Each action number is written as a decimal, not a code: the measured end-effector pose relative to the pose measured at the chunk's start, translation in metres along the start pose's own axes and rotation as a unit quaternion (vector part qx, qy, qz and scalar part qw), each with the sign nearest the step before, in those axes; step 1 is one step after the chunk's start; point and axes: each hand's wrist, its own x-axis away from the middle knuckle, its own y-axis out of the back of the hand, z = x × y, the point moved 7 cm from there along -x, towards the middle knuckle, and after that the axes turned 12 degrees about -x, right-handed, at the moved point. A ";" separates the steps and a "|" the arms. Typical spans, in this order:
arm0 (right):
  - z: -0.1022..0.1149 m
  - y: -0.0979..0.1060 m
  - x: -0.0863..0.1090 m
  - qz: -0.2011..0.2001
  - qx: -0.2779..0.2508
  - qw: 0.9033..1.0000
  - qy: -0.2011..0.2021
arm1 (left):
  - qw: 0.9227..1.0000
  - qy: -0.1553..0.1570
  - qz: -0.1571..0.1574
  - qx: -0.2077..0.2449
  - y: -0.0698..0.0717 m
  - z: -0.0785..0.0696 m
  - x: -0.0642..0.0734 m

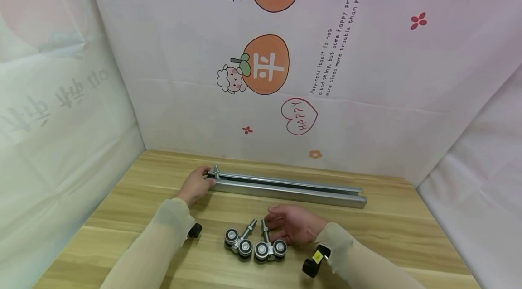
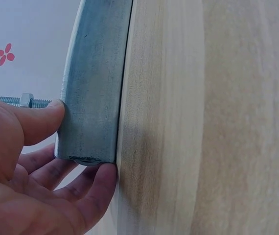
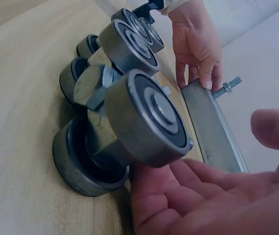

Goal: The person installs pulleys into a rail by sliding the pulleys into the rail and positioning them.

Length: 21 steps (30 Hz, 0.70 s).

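Observation:
A long steel channel rail (image 1: 285, 194), slotted along its top, lies across the back of the table. My left hand (image 1: 196, 185) grips its left end; in the left wrist view the thumb presses the rail's edge and the fingers curl about the end. A threaded bolt with a nut (image 2: 26, 100) sticks up from the slot there, its lower part hidden inside. In front of the rail lie two four-wheeled trolley rollers with bolts, a left roller (image 1: 244, 247) and a right roller (image 1: 262, 250). Beside the right one rests my right hand (image 1: 299, 224), palm turned up, fingers loose, fingertips close against it.
A printed white cloth (image 1: 367, 135) rises behind the wooden table (image 1: 391, 243), with further white cloth on both sides. Black camera mounts sit at both wrists, the right mount (image 1: 311, 267) close over the tabletop.

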 end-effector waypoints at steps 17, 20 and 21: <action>-0.002 -0.004 -0.003 0.034 0.006 0.999 -0.007 | 1.000 -0.007 -0.009 -0.007 0.001 -0.004 0.002; -0.002 -0.004 -0.002 0.032 0.009 0.999 -0.007 | 1.000 -0.007 -0.009 -0.005 0.002 -0.004 0.003; -0.002 -0.005 -0.001 0.031 0.010 0.999 -0.008 | 1.000 -0.006 -0.008 -0.002 0.002 -0.004 0.003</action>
